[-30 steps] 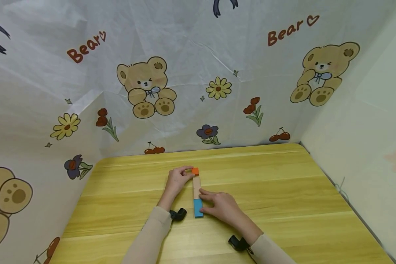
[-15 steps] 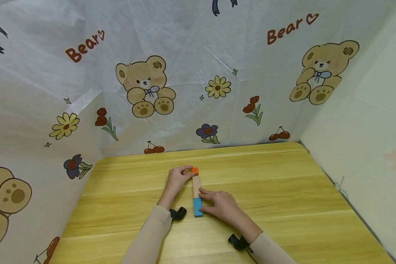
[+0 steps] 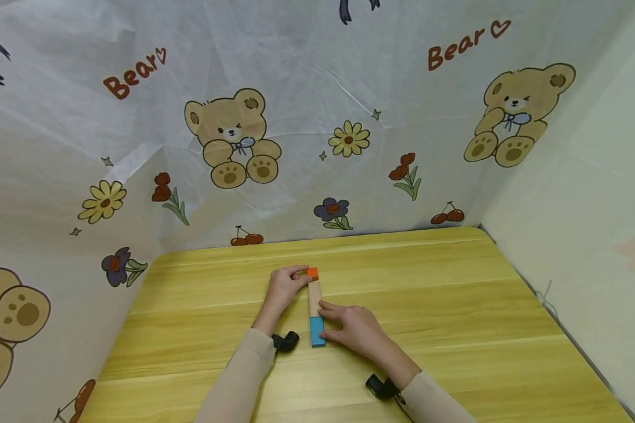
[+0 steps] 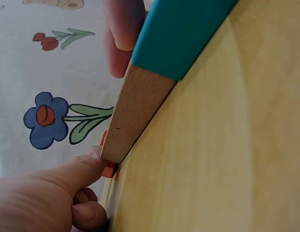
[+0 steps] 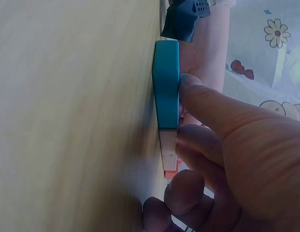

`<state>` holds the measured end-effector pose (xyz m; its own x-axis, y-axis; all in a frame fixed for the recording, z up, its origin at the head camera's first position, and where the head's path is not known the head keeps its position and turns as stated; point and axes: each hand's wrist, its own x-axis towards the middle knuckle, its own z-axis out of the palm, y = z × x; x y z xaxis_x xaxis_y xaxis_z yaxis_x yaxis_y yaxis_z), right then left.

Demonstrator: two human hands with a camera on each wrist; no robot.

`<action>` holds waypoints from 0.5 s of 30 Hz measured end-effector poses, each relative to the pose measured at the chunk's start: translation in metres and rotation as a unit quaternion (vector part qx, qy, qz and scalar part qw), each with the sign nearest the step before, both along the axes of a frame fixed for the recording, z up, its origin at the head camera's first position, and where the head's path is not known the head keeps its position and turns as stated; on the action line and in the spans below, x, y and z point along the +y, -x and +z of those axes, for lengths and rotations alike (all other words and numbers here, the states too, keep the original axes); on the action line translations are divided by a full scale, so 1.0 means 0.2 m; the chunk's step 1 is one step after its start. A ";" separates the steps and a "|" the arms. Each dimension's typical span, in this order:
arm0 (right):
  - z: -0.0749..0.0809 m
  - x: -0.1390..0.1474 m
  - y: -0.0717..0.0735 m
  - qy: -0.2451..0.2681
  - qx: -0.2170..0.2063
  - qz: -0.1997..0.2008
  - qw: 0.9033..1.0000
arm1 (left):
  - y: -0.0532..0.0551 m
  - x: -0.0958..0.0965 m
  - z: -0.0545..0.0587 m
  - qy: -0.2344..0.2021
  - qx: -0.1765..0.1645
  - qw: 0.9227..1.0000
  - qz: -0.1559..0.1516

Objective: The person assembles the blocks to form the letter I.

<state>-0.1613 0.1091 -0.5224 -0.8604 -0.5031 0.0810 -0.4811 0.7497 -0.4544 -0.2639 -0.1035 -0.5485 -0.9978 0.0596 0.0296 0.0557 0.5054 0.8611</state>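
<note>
In the head view, a short orange block (image 3: pixel 313 274), a plain wooden block (image 3: pixel 315 298) and a blue block (image 3: pixel 317 332) lie end to end in a straight row on the table. My left hand (image 3: pixel 284 288) pinches the orange block between thumb and index finger at the row's far end. From the right, my right hand (image 3: pixel 356 329) touches the row, its thumb (image 5: pixel 198 94) at the blue block's edge and its index finger against the wooden block. In the right wrist view, the other fingers curl loosely beside the row. The left wrist view shows the wooden block meeting the blue one.
The yellow wood-grain table (image 3: pixel 455 305) extends around the row. Behind it hangs a white cloth (image 3: pixel 307 76) printed with bears and flowers, and a pale wall (image 3: pixel 603 194) stands at the right. A black wrist camera (image 3: pixel 286 342) sits on my left wrist, another (image 3: pixel 381 388) on my right.
</note>
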 end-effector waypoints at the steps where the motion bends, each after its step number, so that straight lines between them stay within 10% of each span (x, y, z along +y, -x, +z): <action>1: 0.00 0.00 0.00 0.000 0.000 0.000 1.000 | 0.00 0.00 0.00 -0.001 0.001 1.000 0.000; 15: -0.01 0.00 0.00 0.000 0.001 -0.001 1.000 | 0.00 0.00 0.00 0.000 -0.003 1.000 -0.003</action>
<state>-0.1616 0.1094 -0.5235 -0.8609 -0.5022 0.0817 -0.4809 0.7507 -0.4530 -0.2631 -0.1042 -0.5490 -0.9975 0.0660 0.0234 0.0536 0.5049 0.8615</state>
